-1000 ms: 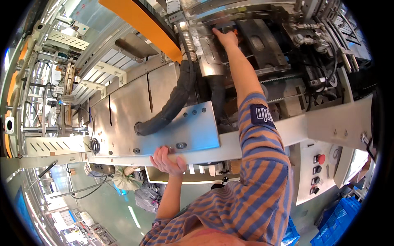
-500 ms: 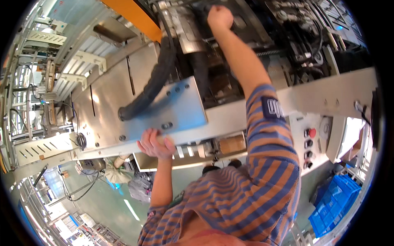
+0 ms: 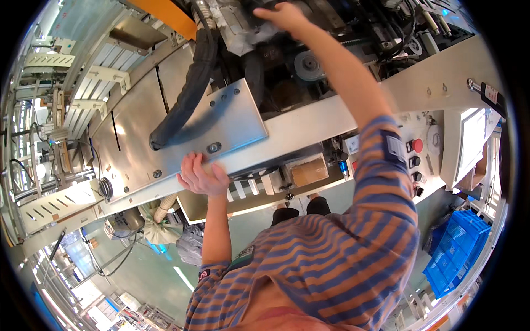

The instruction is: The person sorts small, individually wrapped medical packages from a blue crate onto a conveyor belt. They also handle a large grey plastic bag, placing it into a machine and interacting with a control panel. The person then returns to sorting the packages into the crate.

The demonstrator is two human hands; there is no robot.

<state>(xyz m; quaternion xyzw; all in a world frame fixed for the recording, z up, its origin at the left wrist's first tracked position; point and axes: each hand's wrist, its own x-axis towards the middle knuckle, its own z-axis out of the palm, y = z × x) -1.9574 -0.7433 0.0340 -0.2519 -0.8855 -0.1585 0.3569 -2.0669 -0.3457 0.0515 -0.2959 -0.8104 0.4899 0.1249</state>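
Machine frame (image 3: pixel 309 129): pale metal beam crossing the view; it sits lower and nearer than a second ago, so the person has leaned further in.
Steel plate (image 3: pixel 221 118): bolted to the frame, beside a black hose (image 3: pixel 187 83).
Right hand (image 3: pixel 284 15): now reaches deeper into the works, fingers curled over a grey part; grip unclear.
Left hand (image 3: pixel 201 176): still braced on the frame's lower edge, fingers hooked over it.
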